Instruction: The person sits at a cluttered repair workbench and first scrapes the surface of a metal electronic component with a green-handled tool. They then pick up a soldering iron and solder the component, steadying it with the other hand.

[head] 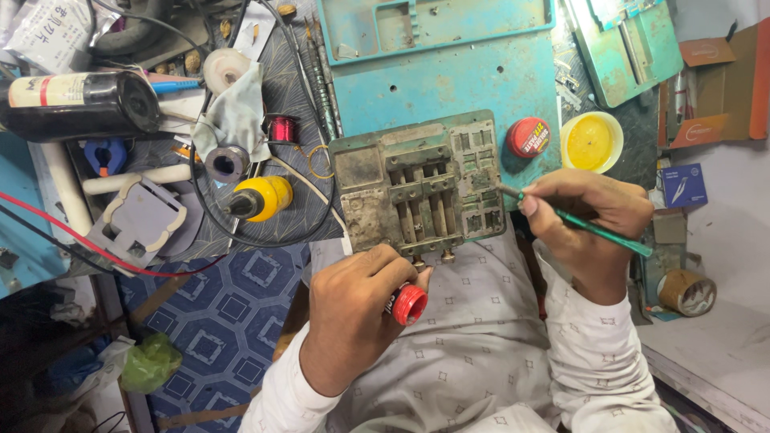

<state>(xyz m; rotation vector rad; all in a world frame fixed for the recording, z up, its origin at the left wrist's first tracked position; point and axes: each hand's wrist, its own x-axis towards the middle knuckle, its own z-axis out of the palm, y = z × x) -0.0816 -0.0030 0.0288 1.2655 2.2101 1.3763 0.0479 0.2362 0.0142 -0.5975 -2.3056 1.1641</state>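
My left hand (pixel 353 309) is closed around a small bottle with a red cap (pixel 410 305), held just below the front edge of a worn metal clamping fixture (pixel 417 184). My right hand (pixel 589 220) grips a thin green-handled tool (pixel 593 228) like a pen. Its tip points left and touches the right edge of the fixture. The fixture lies on a turquoise work mat (pixel 449 80), and no part is clamped in it that I can make out.
A round red tin (pixel 528 136) and an open yellow paste tub (pixel 591 141) stand right of the fixture. A yellow-bodied dispenser bottle (pixel 261 198), red wire spool (pixel 282 128), grey cloth (pixel 237 112), black cylinder (pixel 80 104) and cables crowd the left. Cardboard boxes (pixel 718 88) and a tape roll (pixel 686 290) sit right.
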